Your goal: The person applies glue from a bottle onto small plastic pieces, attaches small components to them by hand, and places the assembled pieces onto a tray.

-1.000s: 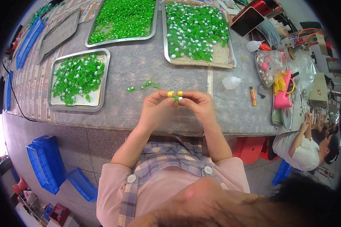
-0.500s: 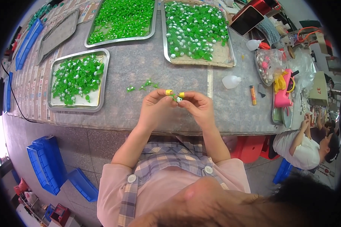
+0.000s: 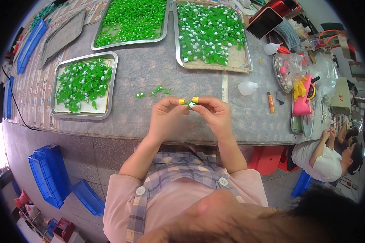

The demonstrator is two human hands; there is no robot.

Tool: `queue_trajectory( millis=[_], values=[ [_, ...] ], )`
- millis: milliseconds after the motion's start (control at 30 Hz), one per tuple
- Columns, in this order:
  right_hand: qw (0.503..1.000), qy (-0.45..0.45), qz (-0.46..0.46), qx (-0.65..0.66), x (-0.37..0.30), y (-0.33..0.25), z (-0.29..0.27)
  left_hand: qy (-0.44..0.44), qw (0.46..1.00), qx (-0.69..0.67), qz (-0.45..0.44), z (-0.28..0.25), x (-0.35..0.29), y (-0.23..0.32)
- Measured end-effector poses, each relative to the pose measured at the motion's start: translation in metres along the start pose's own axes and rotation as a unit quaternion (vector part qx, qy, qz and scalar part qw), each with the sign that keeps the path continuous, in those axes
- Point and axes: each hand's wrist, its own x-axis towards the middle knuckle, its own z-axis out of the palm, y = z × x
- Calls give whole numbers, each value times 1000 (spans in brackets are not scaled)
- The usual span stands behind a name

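Above the near part of the table, my left hand (image 3: 166, 115) and my right hand (image 3: 215, 113) meet with pinched fingers. Between their fingertips is a small green plastic figure with a white eyeball-like part (image 3: 192, 105); the fingers cover most of it. Yellow tape wraps a fingertip on each hand. Just beyond my left hand lie several thin green pieces (image 3: 159, 88) with white bits. To the left, a metal tray (image 3: 112, 87) holds a heap of green pieces with white eyeballs (image 3: 83, 83).
At the back stand a tray (image 3: 129, 45) of small green parts and a tray (image 3: 236, 64) of green-and-white pieces. On the right are a white squeeze bottle (image 3: 247, 88), an orange tube (image 3: 271, 102), a pink tape dispenser (image 3: 303, 99) and a phone-like screen (image 3: 264, 22). A co-worker (image 3: 320, 160) sits right.
Both hands have shifted very slightly, and the fingertips have turned a little around the green figure. The trays and loose pieces stay where they were.
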Motion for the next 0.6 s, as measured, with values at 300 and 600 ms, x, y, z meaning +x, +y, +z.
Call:
queue_trajectory(
  millis=[300,600],
  values=[
    [998,6,20,52,-8,4,1,17,962,230,145,4,-4,3],
    [997,-31,47,61,-10,-1,-9,-59,931,352,74,8,-1,22]
  ],
)
